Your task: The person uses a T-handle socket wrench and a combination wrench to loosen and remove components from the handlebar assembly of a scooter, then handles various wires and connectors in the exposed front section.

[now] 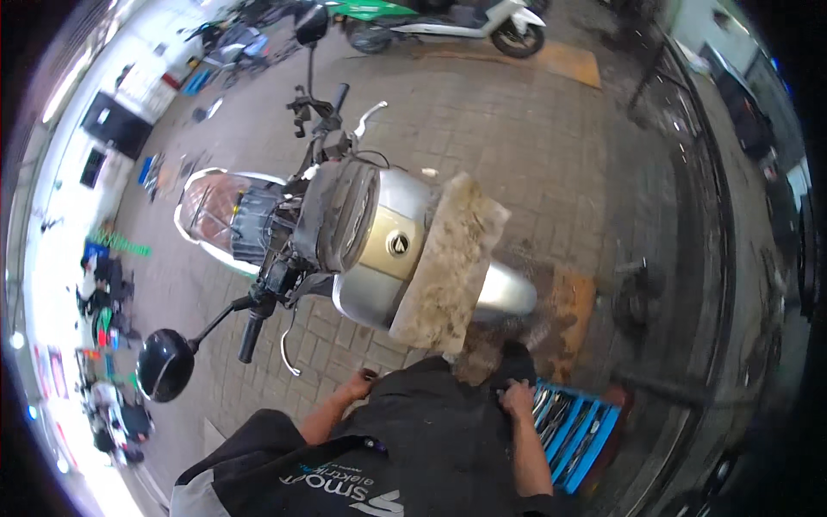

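A silver and beige scooter (pixel 379 237) stands in front of me with its front end toward me. A dirty, stained cloth (pixel 452 267) lies draped across the front panel, above the silver front fender (pixel 506 291). My left hand (pixel 355 385) is low beside my left leg, its fingers curled around something small and dark that I cannot make out. My right hand (pixel 518 397) lies on my dark trouser leg with its fingers partly spread, next to a blue tool tray (pixel 594 439). Neither hand touches the scooter.
Black mirrors (pixel 165 365) stick out from the handlebar, and a brake lever (pixel 289 351) reaches toward my left side. Orange-brown boards (pixel 573 314) lie on the paved floor (pixel 568 172). Another scooter (pixel 431 30) stands at the back; several more vehicles line the left wall.
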A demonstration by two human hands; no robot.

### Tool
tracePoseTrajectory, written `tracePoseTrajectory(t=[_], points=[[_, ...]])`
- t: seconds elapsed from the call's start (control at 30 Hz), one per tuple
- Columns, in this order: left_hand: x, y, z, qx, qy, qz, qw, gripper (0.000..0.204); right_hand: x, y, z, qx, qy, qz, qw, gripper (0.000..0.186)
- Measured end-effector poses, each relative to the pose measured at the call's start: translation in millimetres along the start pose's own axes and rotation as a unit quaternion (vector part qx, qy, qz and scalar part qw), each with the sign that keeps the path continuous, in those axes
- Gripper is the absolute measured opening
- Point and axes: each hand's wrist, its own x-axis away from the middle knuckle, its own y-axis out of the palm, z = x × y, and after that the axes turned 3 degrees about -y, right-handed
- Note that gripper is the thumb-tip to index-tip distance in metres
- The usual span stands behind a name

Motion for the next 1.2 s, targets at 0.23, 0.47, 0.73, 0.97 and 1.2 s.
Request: tracePoseTrajectory(t=[0.23, 0.47, 0.73, 0.97, 1.2], points=[[9.7, 84.4, 47.7, 0.171, -0.103, 0.108, 0.974, 0.060, -115.1, -82.6, 94.0, 0.143, -0.163, -0.111, 0.970, 0.039], [-33.3, 188.7, 72.4, -0.283, 0.128, 0.129, 0.942, 0.057, -155.9, -158.0, 182.8, 0.203, -0.267, -0.206, 0.919, 0.046], [80.8, 226.3, 249.9, 0.321, -0.081, 0.104, 0.938, 0.050, -259.4, -203.8, 191.4, 0.222, -0.248, -0.265, 0.905, 0.031], [41.2, 314.6, 196.9, 0.416, -0.118, 0.120, 0.894, 0.047, -234.5, -343.9, 78.6, 0.272, -0.267, -0.141, 0.914, 0.033], [36.6, 336.8, 233.7, 0.588, -0.183, 0.219, 0.757, 0.044, -280.6, -442.6, 128.2, 0.166, -0.179, -0.194, 0.950, 0.041]])
